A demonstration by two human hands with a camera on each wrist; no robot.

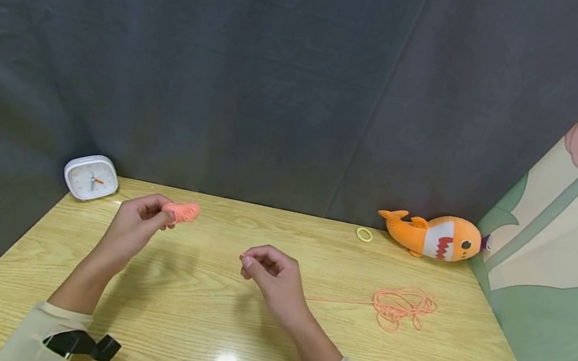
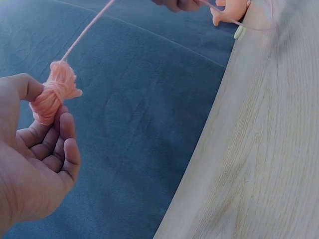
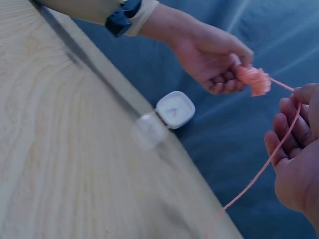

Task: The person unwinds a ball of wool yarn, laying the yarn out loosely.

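Note:
My left hand pinches a small bundle of coral-pink yarn between thumb and fingers, raised above the table at the left. From the bundle a single strand runs to my right hand, whose thumb and index finger pinch it near the middle. In the right wrist view the strand passes on from those fingertips and hangs down across the palm toward the table. A loose tangle of the same yarn lies on the table to the right, with a line trailing from it toward the right hand.
A white clock stands at the back left corner of the wooden table. An orange shark plush lies at the back right, beside a small yellow ring. Dark cloth hangs behind the table, and a flowered curtain hangs along the right.

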